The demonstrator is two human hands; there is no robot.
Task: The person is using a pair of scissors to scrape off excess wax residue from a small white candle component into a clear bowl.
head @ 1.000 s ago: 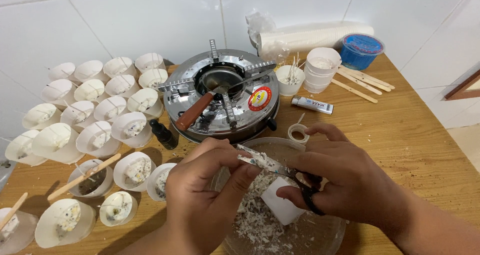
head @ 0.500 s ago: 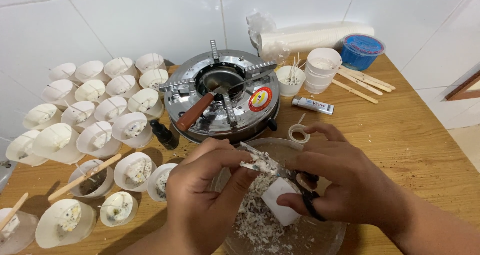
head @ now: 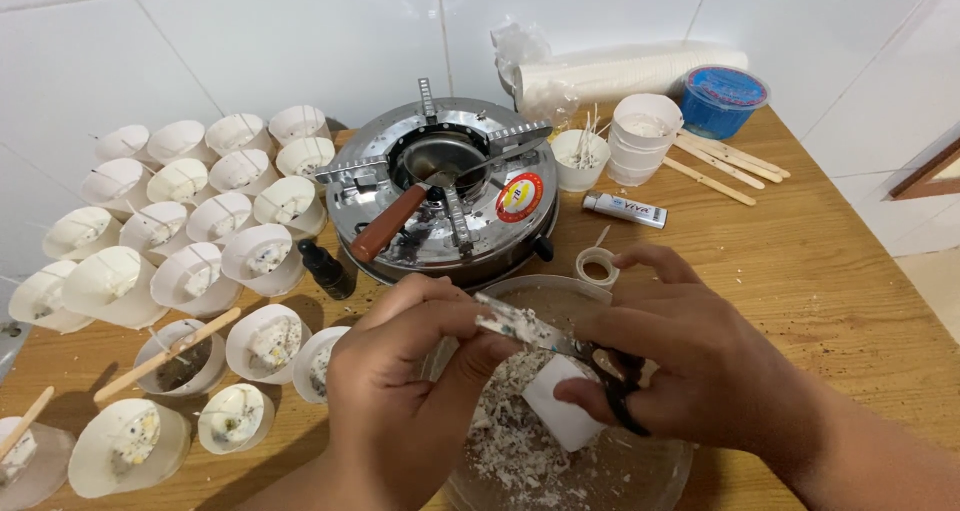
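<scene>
My right hand [head: 690,366] grips black-handled scissors [head: 540,336], whose blades carry bits of white wax. My left hand [head: 400,391] pinches the blade tip with thumb and fingers. Both hands hover over a clear glass bowl [head: 640,471] that holds white wax shavings [head: 510,441] and a white wax block [head: 560,406]. The bowl sits at the near edge of a wooden table [head: 820,261].
A steel gas stove [head: 445,196] with a small pan and wooden-handled ladle stands behind the bowl. Several white paper cups [head: 185,231] with wax and wicks crowd the left. A dark dropper bottle [head: 325,269], lighter [head: 625,209], stacked cups [head: 640,136], wooden sticks [head: 715,166] and blue tub [head: 722,99] lie behind.
The scissors shifted slightly and my left fingers slid along the blade; some wax on the blade came off. Everything else stayed put.
</scene>
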